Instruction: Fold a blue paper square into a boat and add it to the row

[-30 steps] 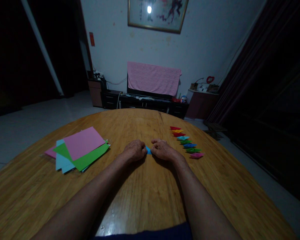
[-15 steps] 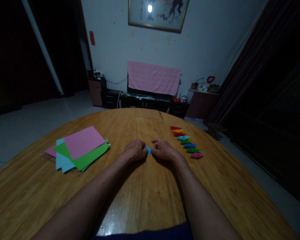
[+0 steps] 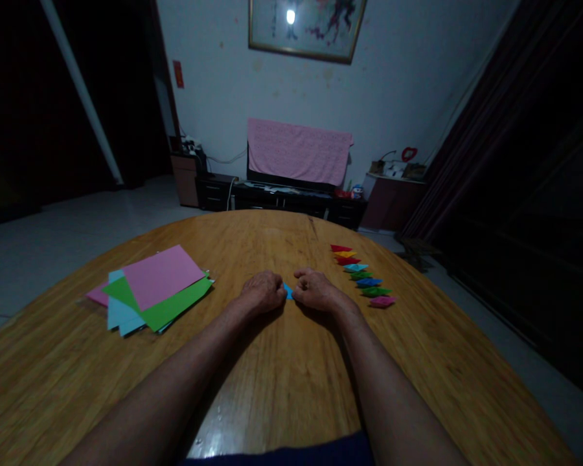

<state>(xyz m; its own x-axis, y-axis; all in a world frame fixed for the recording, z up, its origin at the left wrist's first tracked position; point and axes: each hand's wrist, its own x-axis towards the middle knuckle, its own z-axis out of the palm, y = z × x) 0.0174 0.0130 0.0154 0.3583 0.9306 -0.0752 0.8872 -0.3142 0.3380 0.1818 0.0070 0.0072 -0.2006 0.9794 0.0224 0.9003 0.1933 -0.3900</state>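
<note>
Both half-curled, the left hand (image 3: pixel 263 292) and right hand (image 3: pixel 315 290) touch opposite ends of a small blue paper (image 3: pixel 288 292) between them (pinched or merely pressed, I cannot tell) on the grainy wooden bench (image 3: pixel 282 375). Flat, smooth sheets (image 3: pixel 164 277) overlap loosely at left; eight pointed, folded boats (image 3: pixel 361 276) line up at right.
</note>
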